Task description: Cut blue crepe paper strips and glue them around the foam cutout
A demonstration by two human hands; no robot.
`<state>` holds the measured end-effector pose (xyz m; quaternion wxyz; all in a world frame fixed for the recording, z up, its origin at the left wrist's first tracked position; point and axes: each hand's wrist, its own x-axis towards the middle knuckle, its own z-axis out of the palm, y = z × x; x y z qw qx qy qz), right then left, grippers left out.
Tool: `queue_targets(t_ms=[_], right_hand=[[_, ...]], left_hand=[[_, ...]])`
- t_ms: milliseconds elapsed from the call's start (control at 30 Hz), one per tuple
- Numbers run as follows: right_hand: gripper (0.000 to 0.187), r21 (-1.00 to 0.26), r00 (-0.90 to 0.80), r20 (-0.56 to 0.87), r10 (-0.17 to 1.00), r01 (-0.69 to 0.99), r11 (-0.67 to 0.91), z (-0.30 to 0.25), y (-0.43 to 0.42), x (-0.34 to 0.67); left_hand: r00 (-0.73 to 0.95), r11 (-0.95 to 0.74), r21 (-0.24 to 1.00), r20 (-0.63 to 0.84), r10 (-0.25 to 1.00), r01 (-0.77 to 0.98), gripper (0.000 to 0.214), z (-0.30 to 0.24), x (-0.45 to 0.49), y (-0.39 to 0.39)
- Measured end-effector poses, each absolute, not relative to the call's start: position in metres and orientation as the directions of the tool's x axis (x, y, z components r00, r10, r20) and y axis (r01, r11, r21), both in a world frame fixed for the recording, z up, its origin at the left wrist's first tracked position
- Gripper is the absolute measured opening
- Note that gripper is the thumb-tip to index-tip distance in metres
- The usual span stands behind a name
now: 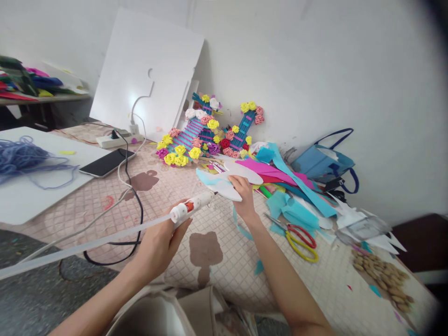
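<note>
My left hand (157,245) is closed around a white hot glue gun (199,201), its nozzle pointing right. Out of its back end runs a long translucent glue stick (105,241), reaching the left edge of the view. With my right hand (244,198) I grip a white card cutout (226,188) with rounded lobes, fingers on top and thumb hidden. Light blue crepe paper (209,178) lies along the cutout's left part. The nozzle is at the cutout's lower edge; whether they touch I cannot tell.
Scissors (297,237), crepe paper scraps (294,210) and pistachio shells (381,277) lie to the right. Flower-trimmed woven pieces (191,137) stand behind. Left are a phone (107,162), a power strip (119,139), trailing cables and blue yarn (24,156). A blue bag (320,161) leans near the wall.
</note>
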<state>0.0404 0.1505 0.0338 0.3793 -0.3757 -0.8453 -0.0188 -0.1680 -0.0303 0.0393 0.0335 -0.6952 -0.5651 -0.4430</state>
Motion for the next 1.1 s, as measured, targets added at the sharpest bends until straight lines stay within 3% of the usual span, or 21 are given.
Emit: queue_targets(t_ms=[367,700,1100], right_hand=[[0.038,-0.25,-0.424,0.651,0.629,0.663,0.706,0.032,0.153,0.04],[0.038,-0.249,-0.422,0.641,0.642,0.676,0.693,0.036,0.149,0.038],[0.049,-0.232,-0.447,0.62,0.645,0.681,0.695,0.042,0.145,0.039]], left_hand=[[-0.003,-0.364,0.474,0.612,0.791,0.802,0.032,0.04,-0.159,-0.031],[0.083,-0.406,0.411,0.613,0.786,0.816,0.034,0.038,-0.148,-0.03],[0.132,-0.413,0.466,0.524,0.841,0.783,0.032,0.055,-0.131,-0.028]])
